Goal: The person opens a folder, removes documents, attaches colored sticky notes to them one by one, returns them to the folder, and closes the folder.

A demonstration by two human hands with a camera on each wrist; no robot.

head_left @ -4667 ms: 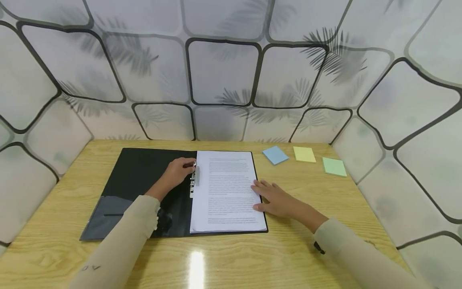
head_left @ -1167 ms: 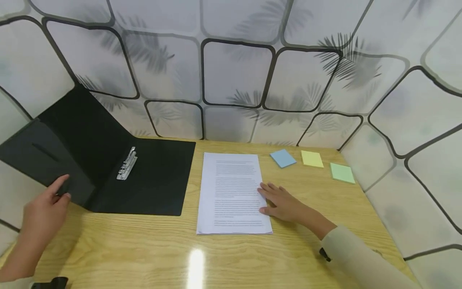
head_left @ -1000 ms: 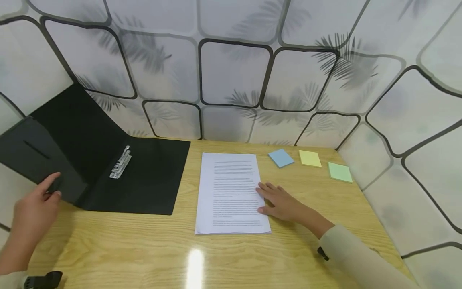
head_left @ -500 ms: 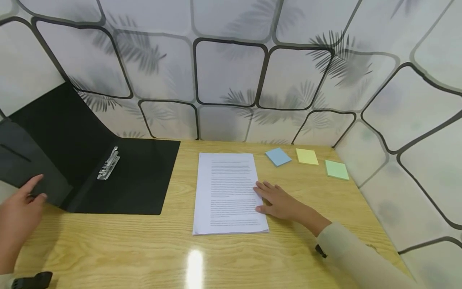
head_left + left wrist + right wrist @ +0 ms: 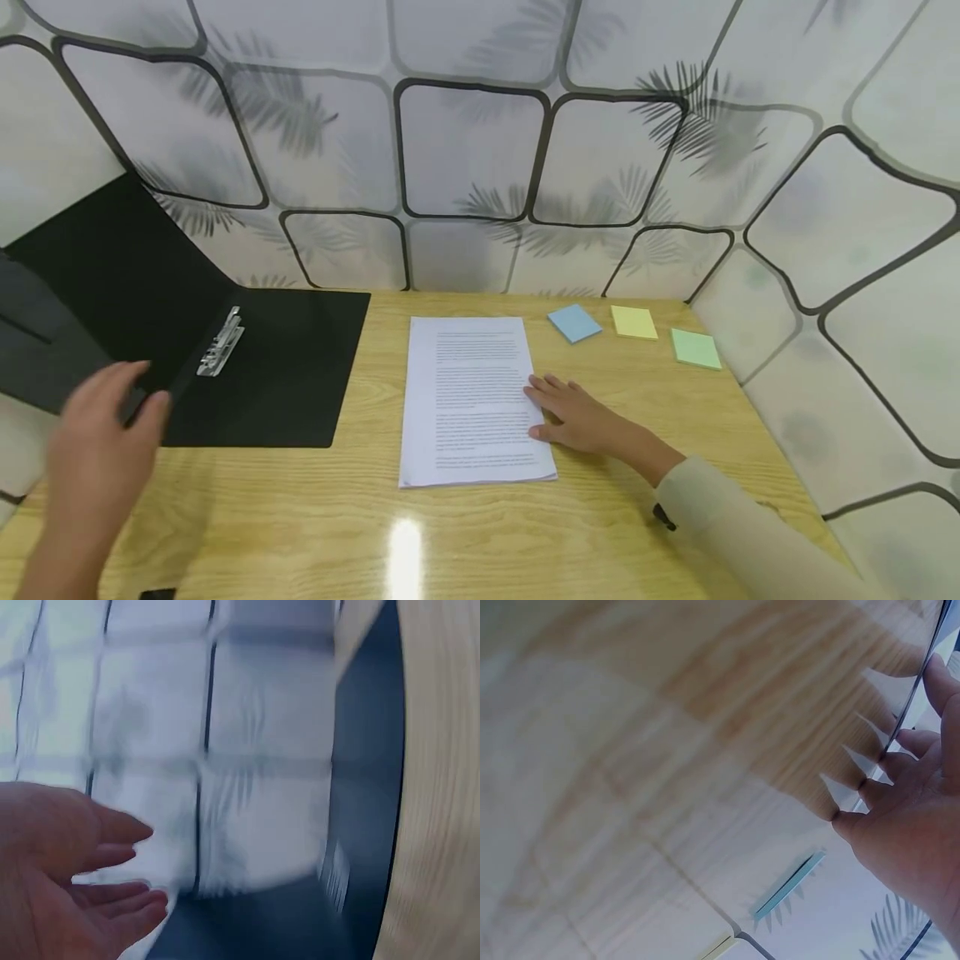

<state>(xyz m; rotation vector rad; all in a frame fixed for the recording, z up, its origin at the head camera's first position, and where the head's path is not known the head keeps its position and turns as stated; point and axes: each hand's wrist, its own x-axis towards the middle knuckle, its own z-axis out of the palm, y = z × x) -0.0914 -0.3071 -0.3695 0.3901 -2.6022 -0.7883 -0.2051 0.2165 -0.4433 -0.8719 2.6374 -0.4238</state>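
My left hand (image 5: 105, 450) is in front of the black ring binder (image 5: 281, 367), its fingers loosely spread. In the left wrist view, nothing lies between the fingers of that hand (image 5: 82, 870). The binder stands open at the left, its cover (image 5: 127, 267) tilted up toward the wall and its metal clip (image 5: 221, 342) bare of paper. My right hand (image 5: 577, 417) rests on the right edge of a stack of printed paper (image 5: 476, 400), fingers spread. The right wrist view shows this hand's fingertips (image 5: 847, 821) touching down along the edge.
Blue (image 5: 574, 322), yellow (image 5: 633, 322) and green (image 5: 695, 347) sticky note pads lie at the back right of the wooden table (image 5: 300, 517). A patterned wall (image 5: 472, 150) closes off the back and sides. The binder's cover rises against it at the left.
The paper stack came out of the binder, which my left hand shifted left and tilted up. That hand has now let go of the cover and come rightward. My right hand stays on the paper.
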